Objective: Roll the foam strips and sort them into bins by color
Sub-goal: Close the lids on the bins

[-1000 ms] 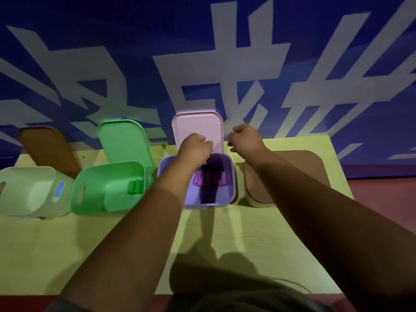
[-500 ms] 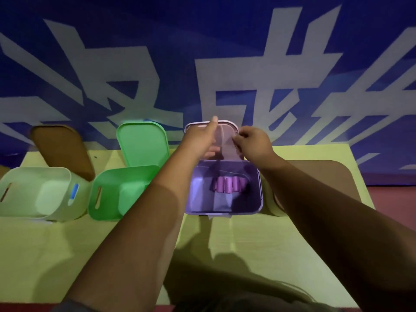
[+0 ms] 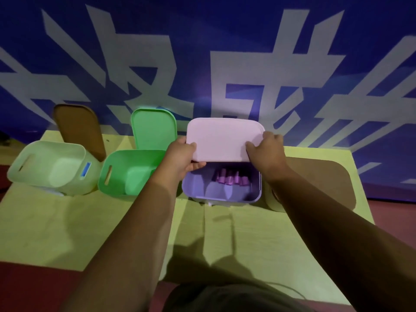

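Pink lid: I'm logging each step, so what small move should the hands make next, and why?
Probably lower the pink lid toward the person until it sits flat on the purple bin. The left hand and right hand grip its near corners, it covers only the bin's far part, and the pink foam rolls already lie inside.

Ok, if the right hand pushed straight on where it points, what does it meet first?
The pink lid that the right hand grips; beyond it, likely the left hand, depth unclear.
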{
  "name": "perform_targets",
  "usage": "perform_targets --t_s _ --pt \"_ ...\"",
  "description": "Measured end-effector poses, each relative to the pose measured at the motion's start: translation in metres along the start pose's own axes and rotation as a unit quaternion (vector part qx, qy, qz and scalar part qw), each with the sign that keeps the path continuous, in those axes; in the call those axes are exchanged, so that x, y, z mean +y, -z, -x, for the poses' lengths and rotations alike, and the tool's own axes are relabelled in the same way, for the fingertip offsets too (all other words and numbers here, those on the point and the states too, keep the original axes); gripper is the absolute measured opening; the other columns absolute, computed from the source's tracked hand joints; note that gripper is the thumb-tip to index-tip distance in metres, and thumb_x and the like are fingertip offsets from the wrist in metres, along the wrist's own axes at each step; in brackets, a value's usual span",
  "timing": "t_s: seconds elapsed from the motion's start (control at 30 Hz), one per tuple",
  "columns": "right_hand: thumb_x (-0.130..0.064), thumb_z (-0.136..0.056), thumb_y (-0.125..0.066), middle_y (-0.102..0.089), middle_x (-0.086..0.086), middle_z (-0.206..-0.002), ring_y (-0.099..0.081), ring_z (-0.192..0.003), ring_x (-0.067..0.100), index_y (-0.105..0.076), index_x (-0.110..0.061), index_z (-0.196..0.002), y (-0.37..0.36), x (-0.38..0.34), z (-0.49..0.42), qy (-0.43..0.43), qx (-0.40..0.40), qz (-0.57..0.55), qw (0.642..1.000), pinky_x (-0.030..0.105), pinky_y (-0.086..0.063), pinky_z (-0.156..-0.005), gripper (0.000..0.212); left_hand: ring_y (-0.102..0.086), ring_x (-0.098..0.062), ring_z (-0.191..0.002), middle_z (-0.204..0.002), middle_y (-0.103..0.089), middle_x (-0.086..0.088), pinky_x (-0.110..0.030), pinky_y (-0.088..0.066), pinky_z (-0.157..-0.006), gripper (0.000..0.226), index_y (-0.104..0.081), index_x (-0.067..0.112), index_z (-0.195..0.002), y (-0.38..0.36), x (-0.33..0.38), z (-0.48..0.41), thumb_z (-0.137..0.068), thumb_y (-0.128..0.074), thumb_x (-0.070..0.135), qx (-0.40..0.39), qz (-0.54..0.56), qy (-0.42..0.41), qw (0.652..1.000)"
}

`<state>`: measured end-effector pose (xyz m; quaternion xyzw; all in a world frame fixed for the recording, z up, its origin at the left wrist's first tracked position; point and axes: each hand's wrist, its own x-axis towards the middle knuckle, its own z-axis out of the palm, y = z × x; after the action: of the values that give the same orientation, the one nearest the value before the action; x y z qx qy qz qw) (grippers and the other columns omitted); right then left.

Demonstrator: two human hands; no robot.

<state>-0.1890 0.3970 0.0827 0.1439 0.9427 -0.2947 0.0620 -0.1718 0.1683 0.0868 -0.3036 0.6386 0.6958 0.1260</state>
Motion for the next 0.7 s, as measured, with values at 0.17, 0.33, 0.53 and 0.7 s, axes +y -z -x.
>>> perform_targets --t_s 0.17,0.33,0.53,0.7 --pt "-0.036 -0.101 -0.064 -0.055 0.022 -0.137 -0.056 -0.124 0.038 -0.050 -0.002 -0.143 -0.013 0.019 0.021 0.008 -0.027 0.010 1.000 0.044 -0.046 -0.103 0.056 -0.071 -0.038 -0.099 -0.120 -0.072 -0.017 -0.032 -0.062 -0.061 0.027 -0.068 0.007 -0.134 0.013 -0.036 0.001 -0.111 -0.055 0.014 0.081 -0.174 -0.063 0.979" --pt "-0.043 -0.106 -0.055 -0.049 0.018 -0.139 -0.051 -0.125 0.033 -0.047 -0.004 -0.141 -0.018 0.028 0.044 -0.006 -0.070 0.101 0.992 0.037 -0.048 -0.089 0.053 -0.066 -0.043 -0.121 -0.133 -0.069 -0.025 -0.037 -0.051 -0.095 0.037 -0.070 -0.003 -0.131 0.017 -0.058 0.003 -0.110 -0.056 0.024 0.147 -0.391 -0.100 0.903" --pt "-0.046 -0.106 -0.055 -0.046 0.021 -0.138 -0.050 -0.129 0.034 -0.046 0.001 -0.139 -0.033 0.039 0.054 -0.003 -0.115 0.127 0.985 0.042 -0.049 -0.103 0.058 -0.057 -0.040 -0.128 -0.135 -0.062 -0.023 -0.029 -0.044 -0.078 0.031 -0.069 0.004 -0.126 0.009 -0.069 0.011 -0.112 -0.050 0.023 0.152 -0.530 -0.076 0.831" --pt "-0.051 -0.102 -0.061 -0.040 0.021 -0.145 -0.056 -0.124 0.034 -0.043 0.001 -0.145 -0.040 0.049 0.059 0.013 -0.116 0.128 0.985 0.041 -0.048 -0.104 0.070 -0.051 -0.039 -0.130 -0.134 -0.057 -0.024 -0.040 -0.048 -0.104 0.028 -0.072 0.001 -0.122 0.011 -0.085 0.008 -0.103 -0.052 0.009 0.162 -0.549 -0.063 0.818"
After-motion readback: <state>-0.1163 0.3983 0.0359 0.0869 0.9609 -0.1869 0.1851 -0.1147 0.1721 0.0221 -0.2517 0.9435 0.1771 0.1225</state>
